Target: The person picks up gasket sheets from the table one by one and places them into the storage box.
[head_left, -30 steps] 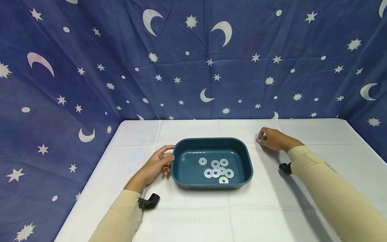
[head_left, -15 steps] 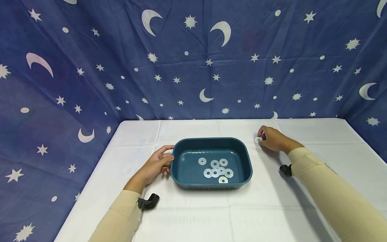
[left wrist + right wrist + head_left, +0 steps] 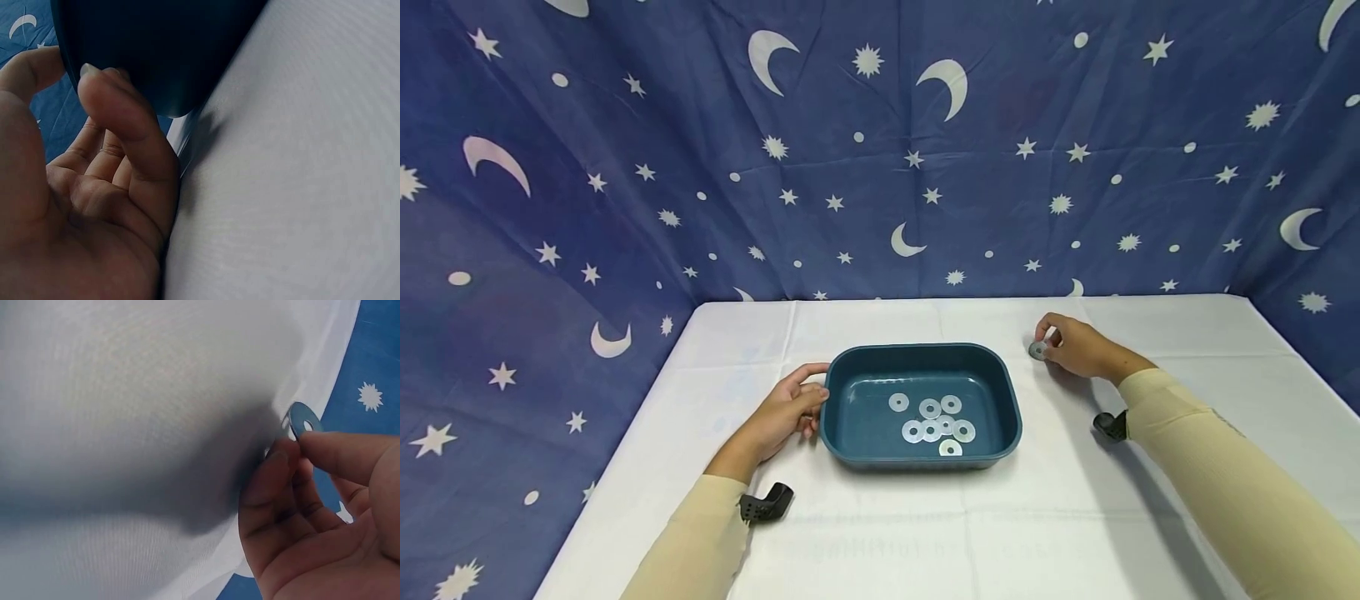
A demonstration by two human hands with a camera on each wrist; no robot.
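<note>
At the left end of a dark teal plastic tub (image 3: 921, 462), my left hand (image 3: 778, 417) holds the rim, thumb and index finger on it. The other fingers hang loosely curled below, as the left wrist view shows. Several flat metal washers (image 3: 951, 404) lie in the tub, some overlapping. Right of the tub, towards the back of the table, my right hand (image 3: 1078, 346) pinches a round metal washer (image 3: 304, 419) between thumb and fingertips. The washer is tilted, its centre hole showing, close over the white cloth.
A white cloth (image 3: 865, 533) covers the table. A blue curtain (image 3: 820, 117) with moons and stars hangs behind and to the left. A black camera mount (image 3: 766, 502) sits at the left wrist, another black mount (image 3: 1110, 426) at the right.
The washer in my right hand turns slightly, going from grey to bright and back to grey. My right hand barely shifts. The left hand and tub stay together as the head view drifts a little.
</note>
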